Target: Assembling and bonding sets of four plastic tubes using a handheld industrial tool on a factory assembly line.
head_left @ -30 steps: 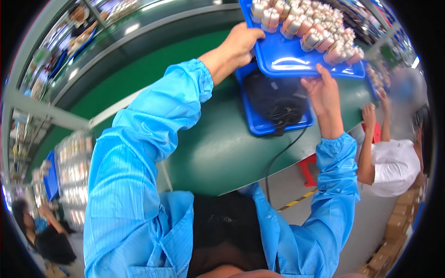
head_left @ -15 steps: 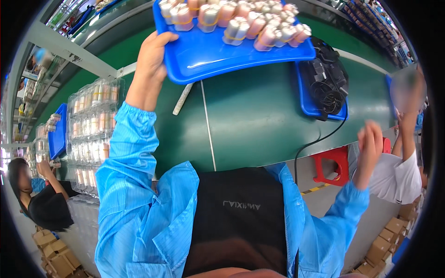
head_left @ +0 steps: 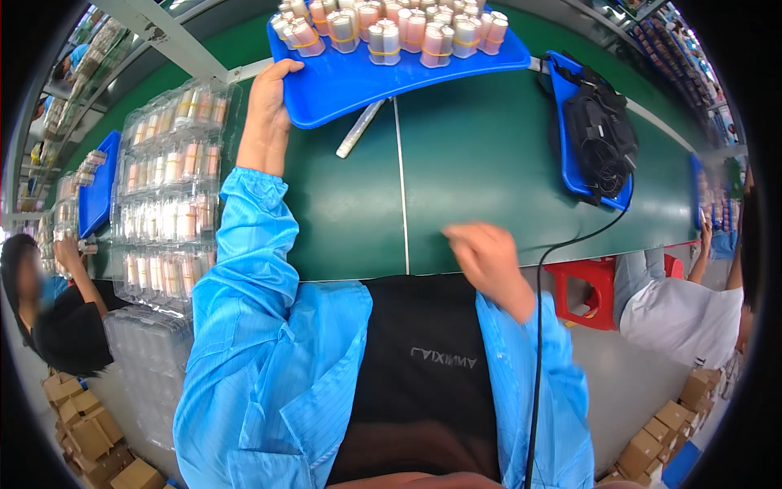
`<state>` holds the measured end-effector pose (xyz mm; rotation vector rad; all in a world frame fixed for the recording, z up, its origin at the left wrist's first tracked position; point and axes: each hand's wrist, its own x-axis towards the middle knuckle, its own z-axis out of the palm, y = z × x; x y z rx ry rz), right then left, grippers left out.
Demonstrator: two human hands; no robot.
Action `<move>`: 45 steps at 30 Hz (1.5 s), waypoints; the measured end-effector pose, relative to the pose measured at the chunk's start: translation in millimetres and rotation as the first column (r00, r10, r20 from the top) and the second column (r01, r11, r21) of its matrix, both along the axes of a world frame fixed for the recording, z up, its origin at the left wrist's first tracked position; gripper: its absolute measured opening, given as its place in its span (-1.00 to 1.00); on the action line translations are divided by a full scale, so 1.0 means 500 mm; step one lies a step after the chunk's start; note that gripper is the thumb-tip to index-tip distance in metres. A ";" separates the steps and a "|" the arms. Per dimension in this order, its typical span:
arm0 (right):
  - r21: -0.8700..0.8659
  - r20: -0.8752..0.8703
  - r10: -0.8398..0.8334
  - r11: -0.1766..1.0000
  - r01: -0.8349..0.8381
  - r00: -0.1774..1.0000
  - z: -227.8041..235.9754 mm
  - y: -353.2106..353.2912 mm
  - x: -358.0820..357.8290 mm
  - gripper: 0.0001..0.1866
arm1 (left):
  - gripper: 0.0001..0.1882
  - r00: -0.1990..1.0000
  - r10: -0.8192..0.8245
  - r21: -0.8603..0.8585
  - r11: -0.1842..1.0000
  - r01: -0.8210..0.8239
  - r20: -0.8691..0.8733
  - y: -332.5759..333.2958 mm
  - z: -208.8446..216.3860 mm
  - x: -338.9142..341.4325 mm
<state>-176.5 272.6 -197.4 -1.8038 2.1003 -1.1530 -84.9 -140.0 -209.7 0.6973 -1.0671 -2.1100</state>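
My left hand grips the near left corner of a blue tray, thumb over the rim. The tray lies tilted at the far side of the green table. On it stand several bundles of pink and silvery-white cylinders, like battery cells, held by yellow bands. A pale, slender stick lies on the table, its far end hidden under the tray. My right hand hovers above the table's near edge, slightly blurred, with its index finger stretched out and the other fingers loosely curled; nothing shows in it.
Clear plastic trays of similar cylinders stack up on the left. A second blue tray at the right holds a black device, whose cable runs to me. Co-workers sit on both sides, a red stool at right.
My right hand has swung in from the right to above the table's near edge. The tray in my left hand has shifted slightly away and left. My view has turned a little.
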 end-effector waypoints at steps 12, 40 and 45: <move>0.121 -0.635 0.236 0.971 -0.207 0.735 -0.019 -0.376 -0.059 -0.82 | -0.71 1.000 0.030 -0.072 0.997 -0.030 0.001 -0.072 -0.025 0.052; -0.198 0.247 -0.356 0.892 0.407 0.901 -0.044 -0.173 -0.320 -0.83 | -0.71 0.663 0.286 -0.586 0.758 0.286 0.692 0.005 -0.050 0.092; -0.121 0.284 -0.325 0.921 0.370 0.902 -0.048 -0.165 -0.315 -0.82 | -0.69 0.400 0.811 -0.885 0.282 0.371 0.426 0.033 -0.029 0.094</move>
